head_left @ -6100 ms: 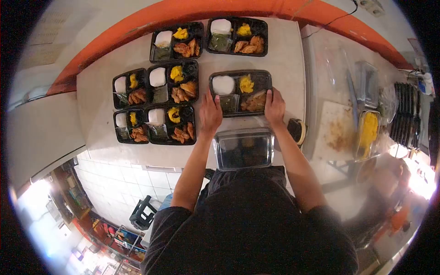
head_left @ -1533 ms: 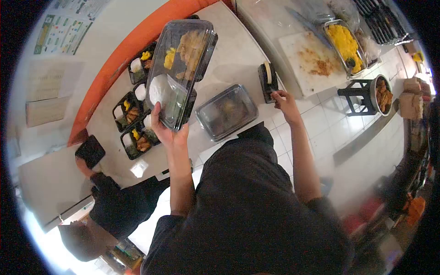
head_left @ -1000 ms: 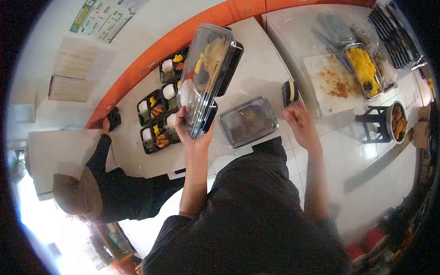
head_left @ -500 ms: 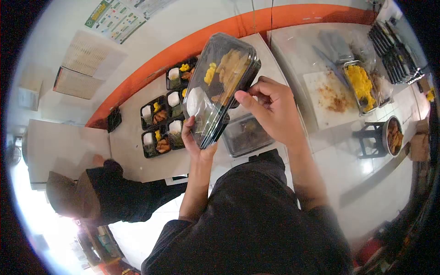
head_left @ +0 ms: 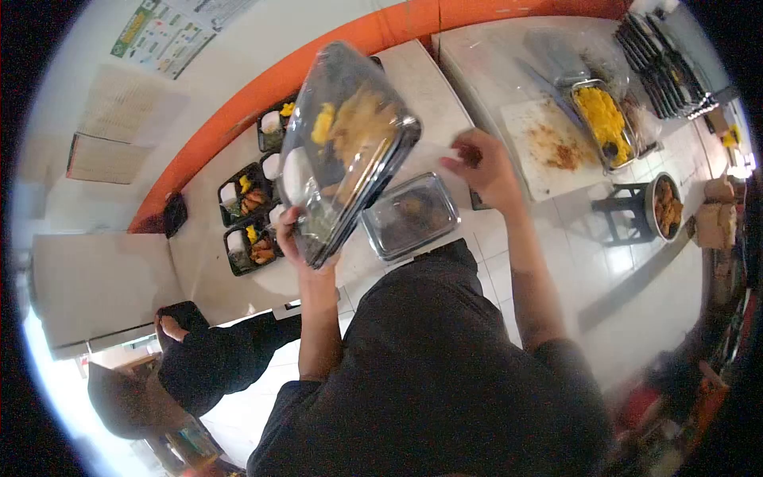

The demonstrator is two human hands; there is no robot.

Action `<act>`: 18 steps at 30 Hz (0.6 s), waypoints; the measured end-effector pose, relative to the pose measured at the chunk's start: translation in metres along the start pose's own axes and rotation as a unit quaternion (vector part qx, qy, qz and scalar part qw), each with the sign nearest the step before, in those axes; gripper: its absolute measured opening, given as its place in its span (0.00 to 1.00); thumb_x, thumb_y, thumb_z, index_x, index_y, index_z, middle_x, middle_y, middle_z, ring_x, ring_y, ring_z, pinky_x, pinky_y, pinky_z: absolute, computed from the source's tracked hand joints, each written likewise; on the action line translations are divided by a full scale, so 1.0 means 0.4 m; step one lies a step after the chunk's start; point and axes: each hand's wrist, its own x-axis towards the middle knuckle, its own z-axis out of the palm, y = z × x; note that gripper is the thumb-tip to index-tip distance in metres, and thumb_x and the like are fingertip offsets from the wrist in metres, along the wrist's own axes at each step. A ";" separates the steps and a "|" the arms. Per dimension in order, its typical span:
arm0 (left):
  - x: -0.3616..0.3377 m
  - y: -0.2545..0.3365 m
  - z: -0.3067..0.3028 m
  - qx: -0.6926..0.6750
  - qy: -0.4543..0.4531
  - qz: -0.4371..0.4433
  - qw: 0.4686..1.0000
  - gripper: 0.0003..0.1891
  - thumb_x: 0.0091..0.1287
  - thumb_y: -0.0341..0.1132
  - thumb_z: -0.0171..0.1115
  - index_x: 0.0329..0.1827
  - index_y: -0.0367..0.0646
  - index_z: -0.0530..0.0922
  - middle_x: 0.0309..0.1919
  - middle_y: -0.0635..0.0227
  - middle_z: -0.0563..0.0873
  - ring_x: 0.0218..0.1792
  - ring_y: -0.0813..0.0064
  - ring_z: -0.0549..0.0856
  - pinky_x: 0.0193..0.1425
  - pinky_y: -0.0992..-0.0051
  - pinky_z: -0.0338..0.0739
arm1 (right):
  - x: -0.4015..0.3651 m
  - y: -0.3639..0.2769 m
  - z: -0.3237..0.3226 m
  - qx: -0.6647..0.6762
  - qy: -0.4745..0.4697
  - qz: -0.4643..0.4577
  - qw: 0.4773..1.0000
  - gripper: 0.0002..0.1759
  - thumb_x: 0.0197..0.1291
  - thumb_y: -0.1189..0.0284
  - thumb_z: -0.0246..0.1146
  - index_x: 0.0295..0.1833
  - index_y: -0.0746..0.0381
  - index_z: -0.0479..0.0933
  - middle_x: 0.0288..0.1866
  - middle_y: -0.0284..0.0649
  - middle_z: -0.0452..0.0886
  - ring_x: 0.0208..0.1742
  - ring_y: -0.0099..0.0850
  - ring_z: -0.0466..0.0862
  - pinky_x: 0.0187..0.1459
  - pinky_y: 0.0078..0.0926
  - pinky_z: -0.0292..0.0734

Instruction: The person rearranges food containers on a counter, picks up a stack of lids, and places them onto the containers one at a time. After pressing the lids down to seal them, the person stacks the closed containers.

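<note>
In my left hand [head_left: 308, 253] is a black meal box with a clear lid [head_left: 314, 75], gripped at its lower end and tilted up on edge. Rice, yellow food and a fried piece show through the plastic. My right hand [head_left: 486, 171] is off the box, to its right, with thumb and fingers pinched; a pale, blurred streak runs from the fingertips toward the box, and I cannot tell what it is. Below the box, a clear plastic container [head_left: 412, 216] rests on the table. Several open meal boxes [head_left: 253, 200] with rice, yellow food and fried pieces stand left of it.
Right of the table are a stained white board [head_left: 556, 159], a tray of yellow food [head_left: 604, 119] and stacked black trays [head_left: 660, 67]. A bowl of fried pieces [head_left: 668, 207] sits on a dark stool [head_left: 624, 211]. Another person [head_left: 214, 358] is at the lower left, holding something dark.
My right hand has come away from the box's edge to the right. The box has turned and tilted in my left hand. The other person's hand has moved down off the white surface.
</note>
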 end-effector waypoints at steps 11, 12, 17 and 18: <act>0.011 0.018 -0.080 0.085 0.012 0.053 0.995 0.23 0.57 0.38 0.60 0.55 0.37 0.78 0.50 0.54 0.86 0.49 0.57 0.87 0.55 0.57 0.84 | -0.210 0.497 0.034 0.068 0.045 0.343 0.936 0.18 0.68 0.61 0.64 0.44 0.67 0.83 0.36 0.45 0.86 0.39 0.32 0.86 0.44 0.30 0.79; 0.014 0.011 -0.067 0.083 0.005 0.048 0.995 0.23 0.57 0.38 0.60 0.55 0.37 0.78 0.50 0.54 0.86 0.49 0.57 0.87 0.55 0.57 0.83 | -0.241 0.467 0.025 0.142 0.097 0.306 0.936 0.18 0.68 0.61 0.64 0.44 0.68 0.83 0.37 0.44 0.86 0.39 0.29 0.85 0.42 0.29 0.79; 0.004 -0.010 -0.029 0.082 -0.007 0.044 0.996 0.25 0.56 0.38 0.60 0.56 0.36 0.77 0.51 0.53 0.85 0.50 0.57 0.86 0.56 0.58 0.83 | -0.337 0.478 0.023 0.082 0.077 0.255 0.960 0.14 0.66 0.68 0.65 0.41 0.70 0.82 0.36 0.47 0.84 0.41 0.34 0.84 0.43 0.31 0.78; 0.002 -0.011 -0.026 0.081 -0.009 0.043 0.996 0.25 0.56 0.38 0.60 0.57 0.35 0.77 0.51 0.52 0.85 0.50 0.57 0.86 0.56 0.58 0.83 | -0.342 0.512 0.043 -0.063 0.096 0.195 0.974 0.11 0.63 0.70 0.64 0.39 0.70 0.82 0.36 0.49 0.83 0.43 0.39 0.83 0.45 0.34 0.78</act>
